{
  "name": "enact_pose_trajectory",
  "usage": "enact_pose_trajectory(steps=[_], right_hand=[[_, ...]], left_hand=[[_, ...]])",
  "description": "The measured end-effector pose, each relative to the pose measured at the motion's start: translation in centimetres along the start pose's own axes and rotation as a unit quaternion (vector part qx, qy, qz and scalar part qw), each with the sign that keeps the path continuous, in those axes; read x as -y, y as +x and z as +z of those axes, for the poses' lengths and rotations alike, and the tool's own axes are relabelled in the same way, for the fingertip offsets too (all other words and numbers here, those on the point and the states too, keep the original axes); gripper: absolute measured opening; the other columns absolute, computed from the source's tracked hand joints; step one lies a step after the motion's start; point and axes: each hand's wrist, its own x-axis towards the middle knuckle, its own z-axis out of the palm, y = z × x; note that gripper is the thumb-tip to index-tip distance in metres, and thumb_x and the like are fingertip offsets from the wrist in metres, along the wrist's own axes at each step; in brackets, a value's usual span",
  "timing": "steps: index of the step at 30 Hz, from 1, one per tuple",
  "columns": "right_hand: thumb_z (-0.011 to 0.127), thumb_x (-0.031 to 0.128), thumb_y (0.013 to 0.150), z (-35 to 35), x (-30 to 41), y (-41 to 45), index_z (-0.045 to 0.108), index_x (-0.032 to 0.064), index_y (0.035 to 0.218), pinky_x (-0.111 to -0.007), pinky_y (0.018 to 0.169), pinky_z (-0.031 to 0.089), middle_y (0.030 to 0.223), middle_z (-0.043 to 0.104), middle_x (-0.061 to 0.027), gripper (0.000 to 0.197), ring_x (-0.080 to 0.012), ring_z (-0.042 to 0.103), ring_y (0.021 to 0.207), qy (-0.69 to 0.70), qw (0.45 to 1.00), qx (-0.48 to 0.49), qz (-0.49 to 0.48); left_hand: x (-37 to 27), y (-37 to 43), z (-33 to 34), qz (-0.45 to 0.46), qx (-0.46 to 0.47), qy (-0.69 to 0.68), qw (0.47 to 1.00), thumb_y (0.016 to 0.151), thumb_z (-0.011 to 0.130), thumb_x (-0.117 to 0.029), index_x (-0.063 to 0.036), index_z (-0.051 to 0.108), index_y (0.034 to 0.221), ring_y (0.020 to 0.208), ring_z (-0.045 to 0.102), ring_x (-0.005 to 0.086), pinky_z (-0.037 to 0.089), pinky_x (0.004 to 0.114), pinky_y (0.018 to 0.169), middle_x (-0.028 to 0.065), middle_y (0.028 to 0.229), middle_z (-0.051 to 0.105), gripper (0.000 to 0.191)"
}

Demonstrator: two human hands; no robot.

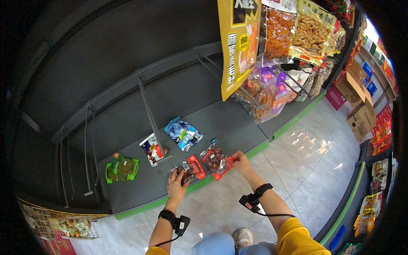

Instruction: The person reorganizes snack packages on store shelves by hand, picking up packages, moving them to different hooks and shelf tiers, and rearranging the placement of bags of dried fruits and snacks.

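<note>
On the dark bottom shelf point(229, 121), my left hand point(177, 185) grips the near left part of a clear snack pack with red trim point(195, 169). Dark pieces show through its film. Just to the right lies a similar red-trimmed pack point(214, 159); the fingers of my right hand point(241, 164) pinch its right red edge. The two packs lie close to each other near the shelf's front. Behind them is a blue pouch with a fruit picture point(183, 133). A white, red and navy pouch point(152, 149) lies partly under a hook tip. Farther left sits a green-trimmed pack point(122, 169).
Metal display hooks point(147, 108) jut out over the shelf. Hanging snack bags point(240, 47) crowd the upper right, with purple-labelled bags point(271, 89) below. A green strip point(143, 208) edges the shelf. Cardboard boxes point(360, 118) stand across the tiled floor point(306, 159); a wire basket point(81, 228) is lower left.
</note>
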Motion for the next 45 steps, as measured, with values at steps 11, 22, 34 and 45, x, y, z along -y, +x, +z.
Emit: enact_pose_trajectory(steps=[11, 22, 34, 45], right_hand=[[0.048, -0.008, 0.068, -6.2, 10.2, -7.3, 0.044, 0.0035, 0.078, -0.026, 0.051, 0.041, 0.071, 0.050, -0.0043, 0.016, -0.0121, 0.050, 0.062, -0.069, 0.983, 0.097, -0.138], [0.052, 0.004, 0.077, -10.3, 20.5, -21.3, 0.043, 0.0043, 0.092, -0.026, 0.073, 0.043, 0.087, 0.055, -0.0040, 0.017, -0.0110, 0.052, 0.082, 0.086, 0.954, 0.269, -0.098], [0.059, 0.009, 0.076, -5.2, 30.9, -30.1, 0.053, 0.0004, 0.093, -0.021, 0.067, 0.041, 0.083, 0.058, -0.0033, 0.020, -0.0051, 0.050, 0.075, -0.008, 0.945, 0.239, -0.223], [0.059, 0.018, 0.076, -1.9, 33.6, -32.9, 0.061, 0.0035, 0.092, -0.019, 0.051, 0.040, 0.068, 0.061, -0.0033, 0.021, -0.0030, 0.049, 0.058, -0.014, 0.892, 0.248, -0.377]], left_hand=[[-5.0, 0.8, -2.0, 0.017, 0.079, -0.239, 0.968, 0.072, 0.060, -0.033, -0.0012, 0.037, 0.118, 0.116, 0.031, 0.0283, 0.030, 0.039, 0.092, 0.0175, 0.125, 0.031, 0.060], [-19.6, -6.4, -14.6, -0.059, 0.170, -0.764, 0.620, 0.085, 0.046, -0.018, -0.0048, 0.044, 0.109, 0.095, 0.049, 0.0131, 0.042, 0.032, 0.077, 0.0045, 0.105, 0.051, 0.028], [-25.0, -13.4, -28.1, 0.170, 0.135, -0.526, 0.822, 0.082, 0.048, -0.009, 0.0024, 0.054, 0.098, 0.084, 0.054, 0.0127, 0.045, 0.025, 0.074, 0.0087, 0.095, 0.057, 0.020], [-24.6, -17.1, -35.4, 0.333, -0.020, -0.379, 0.863, 0.076, 0.052, -0.002, 0.0025, 0.059, 0.092, 0.086, 0.055, 0.0206, 0.042, 0.029, 0.076, 0.0149, 0.093, 0.058, 0.018]])
